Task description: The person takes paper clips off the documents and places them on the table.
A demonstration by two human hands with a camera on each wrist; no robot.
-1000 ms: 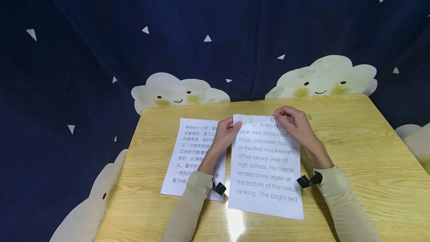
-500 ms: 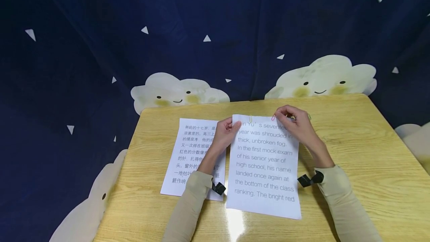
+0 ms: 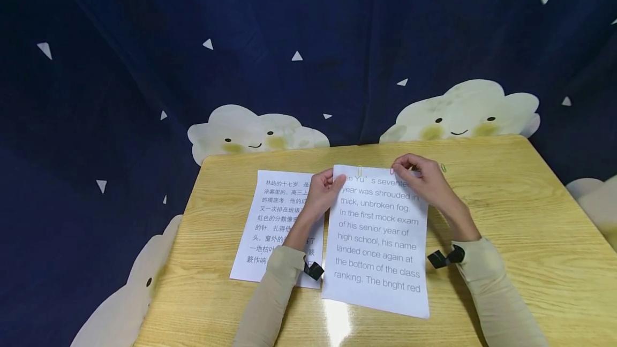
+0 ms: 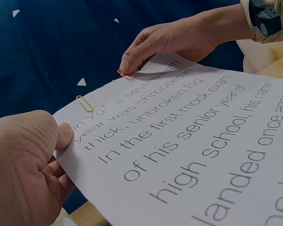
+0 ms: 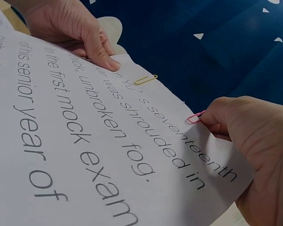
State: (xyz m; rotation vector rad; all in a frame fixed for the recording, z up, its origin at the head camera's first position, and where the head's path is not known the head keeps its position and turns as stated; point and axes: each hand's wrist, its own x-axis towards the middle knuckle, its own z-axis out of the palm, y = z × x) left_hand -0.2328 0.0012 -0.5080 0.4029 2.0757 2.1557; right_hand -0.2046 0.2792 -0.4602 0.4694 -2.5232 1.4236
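Observation:
A printed sheet of paper [image 3: 378, 240] with English text is held up at its top edge by both hands. My left hand [image 3: 324, 193] pinches its upper left corner, thumb on the front. A yellow paper clip [image 4: 85, 103] sits on the top edge near that thumb. Farther right, a pink paper clip [image 5: 196, 117] is on the same edge, and my right hand [image 3: 421, 176] pinches it between thumb and finger. In the right wrist view the clip's loop shows on the paper's front; its other end is hidden by the fingertips.
Another printed sheet [image 3: 270, 218], with Chinese text, lies on the wooden table [image 3: 511, 202] to the left, partly under the left arm. A green paper clip [image 3: 443, 167] lies beyond the right hand. A dark blue curtain [image 3: 270, 31] hangs behind the table.
The English sheet's lower edge has swung slightly left. The pink clip, tilted half a second ago, now stands more upright at the top edge. The left hand has barely moved.

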